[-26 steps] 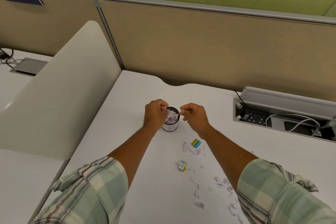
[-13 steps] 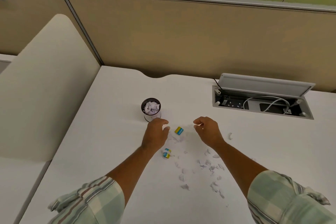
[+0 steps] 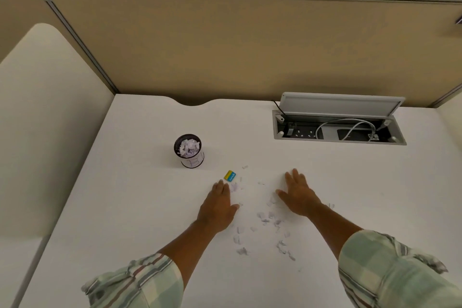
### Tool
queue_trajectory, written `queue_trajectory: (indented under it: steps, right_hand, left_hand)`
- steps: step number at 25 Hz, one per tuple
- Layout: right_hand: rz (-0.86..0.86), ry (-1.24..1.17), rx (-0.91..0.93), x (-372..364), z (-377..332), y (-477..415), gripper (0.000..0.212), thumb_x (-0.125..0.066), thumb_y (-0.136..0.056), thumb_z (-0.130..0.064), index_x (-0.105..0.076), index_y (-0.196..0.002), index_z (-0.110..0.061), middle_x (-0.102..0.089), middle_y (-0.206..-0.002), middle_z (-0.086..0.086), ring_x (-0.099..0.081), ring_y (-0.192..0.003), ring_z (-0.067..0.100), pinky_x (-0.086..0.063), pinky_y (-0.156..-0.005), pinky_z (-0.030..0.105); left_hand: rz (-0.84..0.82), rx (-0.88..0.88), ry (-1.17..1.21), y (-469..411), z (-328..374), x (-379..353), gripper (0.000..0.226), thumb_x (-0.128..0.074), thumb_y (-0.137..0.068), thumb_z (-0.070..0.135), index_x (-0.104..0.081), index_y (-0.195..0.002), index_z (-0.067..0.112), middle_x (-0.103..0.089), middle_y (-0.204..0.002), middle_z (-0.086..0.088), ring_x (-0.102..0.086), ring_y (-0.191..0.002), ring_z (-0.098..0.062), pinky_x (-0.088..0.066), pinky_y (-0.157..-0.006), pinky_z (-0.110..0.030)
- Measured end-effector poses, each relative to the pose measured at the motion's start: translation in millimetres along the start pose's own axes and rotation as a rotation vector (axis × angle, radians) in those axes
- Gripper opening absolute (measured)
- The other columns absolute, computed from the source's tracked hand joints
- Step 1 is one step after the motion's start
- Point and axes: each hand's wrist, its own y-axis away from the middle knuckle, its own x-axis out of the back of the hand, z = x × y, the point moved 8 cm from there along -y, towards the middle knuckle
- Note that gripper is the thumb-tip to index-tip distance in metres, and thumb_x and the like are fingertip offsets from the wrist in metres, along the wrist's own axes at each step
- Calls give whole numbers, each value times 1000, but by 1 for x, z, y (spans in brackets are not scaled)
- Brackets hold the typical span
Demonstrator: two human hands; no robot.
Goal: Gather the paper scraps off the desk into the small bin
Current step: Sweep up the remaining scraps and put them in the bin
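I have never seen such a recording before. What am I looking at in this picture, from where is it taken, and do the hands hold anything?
No machine is involved: a person works with two bare hands. The camera sits on the person's head and looks forward and down, so you see both forearms in checked sleeves reaching out over a white desk.

The left hand and the right hand lie flat and open on the desk, on either side of a scatter of small paper scraps. Neither hand has a grip on anything.

Further away to the left stands a small dark mesh bin, already nearly full of scraps. A small yellow and blue packet lies just beyond the left hand's fingertips. At the back right, an open cable box set into the desk shows sockets and a white cable.
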Motion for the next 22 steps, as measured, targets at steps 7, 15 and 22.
queue_trajectory:
  steps: [7,15,22]
  right_hand:
    - [5,125,205,-56,-39,44,78,-29,-102,-61,-3,-162,-19,16,-169,5,10,-157,25,-9,-128,41]
    - [6,210,329,-99,-21,99,76,-21,-100,-65,-1,-162,-24,18,-169,0,12,-157,21,-4,-126,39]
    - [167,28,315,-33,40,102,72,-29,-102,-59,-18,-161,-19,-1,-171,3,-6,-158,20,-24,-122,39]
  left_hand:
    - [-40,-97,-172,30,44,-49,86,-46,-99,54,-7,-159,6,11,-169,-13,10,-156,-35,-16,-127,-47]
    - [-21,-145,-267,71,63,-97,84,-39,-100,59,-5,-160,11,13,-168,-12,10,-156,-32,-7,-127,-43]
    - [371,9,183,105,65,-56,46,-53,-102,33,-52,-144,13,-43,-157,-5,-33,-150,-21,-20,-122,-27]
